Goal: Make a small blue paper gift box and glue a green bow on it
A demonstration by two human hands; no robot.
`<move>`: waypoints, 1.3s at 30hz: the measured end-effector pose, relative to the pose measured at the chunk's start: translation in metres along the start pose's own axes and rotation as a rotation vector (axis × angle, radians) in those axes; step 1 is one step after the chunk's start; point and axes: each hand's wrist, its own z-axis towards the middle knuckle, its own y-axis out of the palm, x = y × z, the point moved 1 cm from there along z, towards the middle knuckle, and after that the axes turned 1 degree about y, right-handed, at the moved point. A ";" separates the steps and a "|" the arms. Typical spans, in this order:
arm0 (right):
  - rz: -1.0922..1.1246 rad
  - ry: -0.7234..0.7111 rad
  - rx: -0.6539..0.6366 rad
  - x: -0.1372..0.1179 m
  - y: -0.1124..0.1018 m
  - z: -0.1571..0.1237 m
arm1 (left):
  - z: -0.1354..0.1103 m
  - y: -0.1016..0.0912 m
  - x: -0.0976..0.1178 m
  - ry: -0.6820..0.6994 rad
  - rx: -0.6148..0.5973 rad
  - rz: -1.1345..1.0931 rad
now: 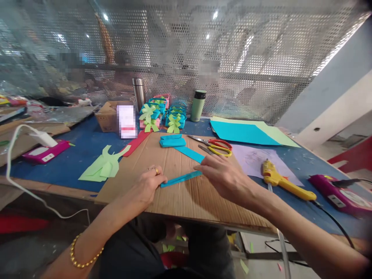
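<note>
Both hands pinched a folded blue paper strip (pixel 180 178) flat on a cardboard sheet (pixel 186 193): the left hand (pixel 145 188) gripped its near end, the right hand (pixel 223 176) its far end. Beyond the strip lay scissors (pixel 216 146); right of it, a yellow glue gun (pixel 283 181) on the counter (pixel 87 143).

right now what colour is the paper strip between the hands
Blue, a folded paper strip pinched by the left hand and right hand; the head view shows it.
</note>
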 end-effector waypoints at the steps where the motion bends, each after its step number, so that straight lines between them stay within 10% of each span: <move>1: -0.006 -0.028 -0.028 0.000 0.006 0.005 | 0.000 -0.001 0.001 -0.007 -0.011 0.005; 26: 0.166 -0.033 -0.095 0.014 0.025 0.000 | 0.040 0.012 0.035 0.132 -0.143 0.233; 39: 0.373 0.242 -0.073 0.060 0.026 -0.010 | 0.065 0.006 0.046 0.055 -0.314 0.176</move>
